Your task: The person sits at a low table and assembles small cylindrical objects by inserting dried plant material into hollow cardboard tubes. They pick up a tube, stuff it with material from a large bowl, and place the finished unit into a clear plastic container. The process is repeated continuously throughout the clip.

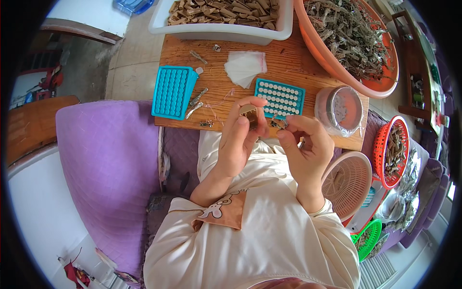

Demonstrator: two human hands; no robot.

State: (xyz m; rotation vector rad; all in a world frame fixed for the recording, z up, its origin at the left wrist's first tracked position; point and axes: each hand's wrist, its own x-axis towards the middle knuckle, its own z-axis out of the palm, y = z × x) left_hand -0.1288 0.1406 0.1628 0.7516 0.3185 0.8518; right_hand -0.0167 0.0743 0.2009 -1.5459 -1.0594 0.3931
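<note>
Left hand (237, 139): closed in a narrow grip on a brown curved piece (248, 114), held upright in front of the torso. Right hand (310, 142): thumb and forefinger pinch a small thin part (278, 124), its exact shape too small to tell, just beside the brown piece. Step in hand, by judgement: fitting or handling the two parts together. The next move calls for a steady left grip and precise right fingertip alignment. Beyond the hands, on the wooden table (284, 62), a blue tray (302, 98) holds rows of white discs (278, 95). Farther out, a white bin (226, 36) contains similar brown pieces (224, 13); an orange basin (332, 67) holds tangled greyish parts (344, 41)
</note>
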